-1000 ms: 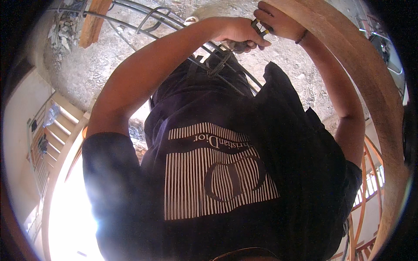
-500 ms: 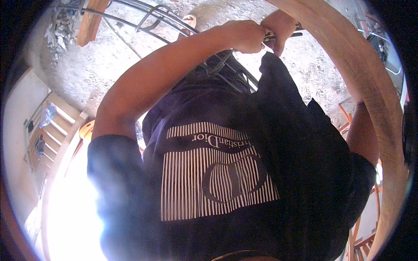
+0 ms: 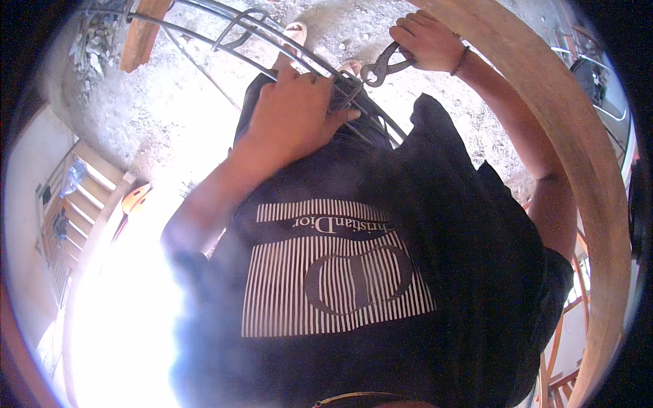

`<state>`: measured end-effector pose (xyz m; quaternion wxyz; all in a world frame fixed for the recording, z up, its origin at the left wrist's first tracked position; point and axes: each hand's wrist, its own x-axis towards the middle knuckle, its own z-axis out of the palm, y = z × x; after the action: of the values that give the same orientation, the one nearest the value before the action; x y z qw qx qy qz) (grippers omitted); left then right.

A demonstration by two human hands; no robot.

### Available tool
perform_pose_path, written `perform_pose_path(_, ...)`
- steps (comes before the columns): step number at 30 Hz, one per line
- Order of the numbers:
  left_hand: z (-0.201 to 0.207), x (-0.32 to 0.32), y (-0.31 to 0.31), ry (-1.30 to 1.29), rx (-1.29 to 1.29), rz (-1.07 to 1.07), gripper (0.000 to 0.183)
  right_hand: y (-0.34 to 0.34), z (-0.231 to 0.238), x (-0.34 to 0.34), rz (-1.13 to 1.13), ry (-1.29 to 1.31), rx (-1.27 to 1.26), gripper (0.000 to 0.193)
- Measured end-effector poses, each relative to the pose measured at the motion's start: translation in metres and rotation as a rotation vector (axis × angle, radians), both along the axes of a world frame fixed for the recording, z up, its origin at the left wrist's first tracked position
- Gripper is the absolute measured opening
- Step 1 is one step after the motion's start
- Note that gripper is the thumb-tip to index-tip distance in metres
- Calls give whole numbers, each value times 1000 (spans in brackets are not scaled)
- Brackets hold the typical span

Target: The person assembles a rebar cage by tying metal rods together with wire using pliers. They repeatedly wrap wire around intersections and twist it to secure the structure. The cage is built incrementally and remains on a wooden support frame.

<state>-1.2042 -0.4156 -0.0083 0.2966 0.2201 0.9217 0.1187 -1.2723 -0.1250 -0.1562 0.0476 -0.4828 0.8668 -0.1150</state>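
Close by the steel-bar frame (image 3: 314, 59), your right hand (image 3: 432, 44) gripped dark metal pincers (image 3: 382, 68), while your left hand (image 3: 292, 112) clasped the frame itself.

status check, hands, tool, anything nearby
Right hand holding pincers, their head close to steel bars. Left hand over the bars. Wooden beam along right of view.
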Motion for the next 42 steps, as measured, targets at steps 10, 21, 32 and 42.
perform_pose_path(10, -8, 14, 0, 63, 94, 47, 46, -9, -16, 16, -87, 50, -257, 40)
perform_pose_path(21, -94, -80, 92, -761, 353, -59, 54, -7, 41, 16, -128, 41, -89, 41)
perform_pose_path(32, -105, -53, 105, -300, 252, -410, 33, 18, 78, -23, -155, -714, 344, 86)
perform_pose_path(42, -57, -27, 68, 137, 274, -85, 26, -6, 49, -17, -47, -536, 176, 22)
